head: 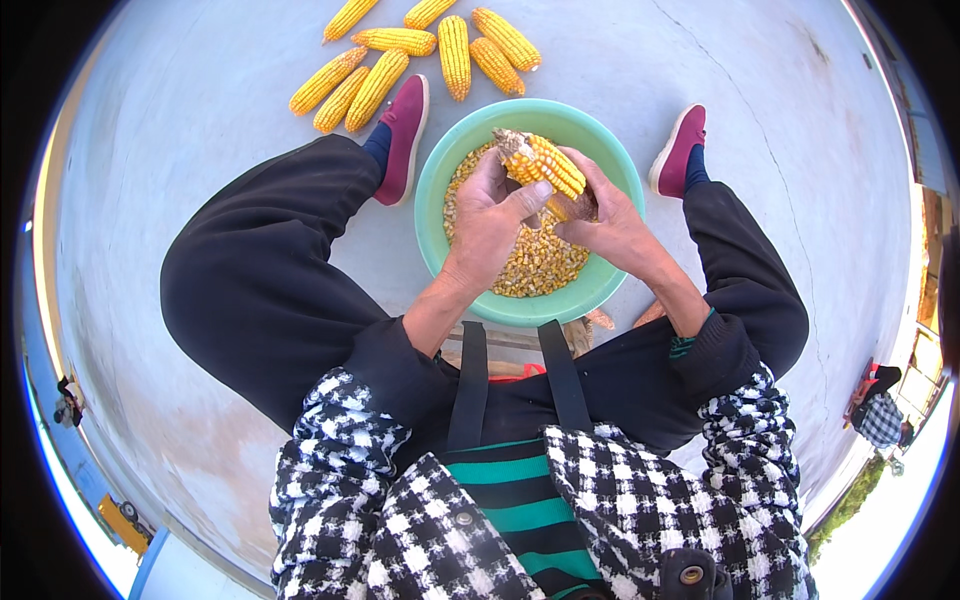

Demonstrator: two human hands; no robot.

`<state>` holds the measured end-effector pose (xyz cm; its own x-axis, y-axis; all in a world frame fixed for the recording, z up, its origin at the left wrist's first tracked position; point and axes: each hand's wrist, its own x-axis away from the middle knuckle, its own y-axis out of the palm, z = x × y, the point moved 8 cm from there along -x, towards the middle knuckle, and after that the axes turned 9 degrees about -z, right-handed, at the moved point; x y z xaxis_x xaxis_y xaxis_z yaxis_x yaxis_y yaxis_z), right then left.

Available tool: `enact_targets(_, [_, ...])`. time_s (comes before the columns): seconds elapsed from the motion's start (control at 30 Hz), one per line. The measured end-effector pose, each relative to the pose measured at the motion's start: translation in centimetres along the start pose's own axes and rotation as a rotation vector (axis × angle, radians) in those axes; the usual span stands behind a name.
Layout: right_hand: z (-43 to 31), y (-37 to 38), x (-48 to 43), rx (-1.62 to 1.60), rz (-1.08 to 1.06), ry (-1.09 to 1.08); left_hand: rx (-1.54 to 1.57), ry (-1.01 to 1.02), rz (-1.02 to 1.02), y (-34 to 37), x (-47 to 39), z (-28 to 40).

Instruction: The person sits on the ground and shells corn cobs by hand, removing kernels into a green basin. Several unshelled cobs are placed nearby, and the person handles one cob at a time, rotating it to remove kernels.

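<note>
Over a light-green plastic basin (426, 225), my left hand (484, 225) grips an ear of yellow corn (551, 166). Its dry, pale stalk end points up and left. My left thumb presses along the near side of the ear. My right hand (619, 221) is closed around a reddish-brown corn cob (583, 205) just under the ear's right end, where the two touch. The fingers hide most of this cob. Below both hands, loose corn kernels (536, 262) cover the basin's bottom.
Several whole corn ears (379, 90) lie on the concrete floor (750, 247) beyond the basin. My maroon shoes (403, 142) stand on either side of it. Reddish bare cobs (600, 319) show partly at its near edge. A person (881, 416) is at the far right.
</note>
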<state>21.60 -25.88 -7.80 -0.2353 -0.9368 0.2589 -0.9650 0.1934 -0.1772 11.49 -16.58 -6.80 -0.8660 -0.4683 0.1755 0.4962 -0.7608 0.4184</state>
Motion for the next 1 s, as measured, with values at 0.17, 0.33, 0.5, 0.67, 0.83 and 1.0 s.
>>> enact_targets(0.17, [-0.4, 0.8, 0.5, -0.098, -0.127, 0.146, -0.055, -0.245, 0.059, -1.1, 0.0, -1.6])
enact_targets(0.33, [-1.1, 1.2, 0.4, -0.074, -0.102, 0.117, -0.293, -0.25, -0.001, -0.2, 0.0, -1.5])
enact_targets(0.5, [-1.1, 1.7, 0.7, -0.384, -0.1, 0.064, -0.166, -0.305, -0.088, 1.2, 0.8, -1.9])
enact_targets(0.67, [-0.6, 1.4, 0.5, -0.361, -0.091, 0.088, -0.128, -0.275, -0.125, 1.7, 0.9, -1.6])
enact_targets(0.83, [-0.9, 1.4, 0.5, -0.194, -0.044, 0.054, -0.089, -0.373, -0.104, 0.8, 1.1, -2.5])
enact_targets(1.0, [-0.8, 2.1, 0.8, -0.431, -0.102, 0.118, -0.018, -0.403, -0.123, 0.9, 1.2, -3.4])
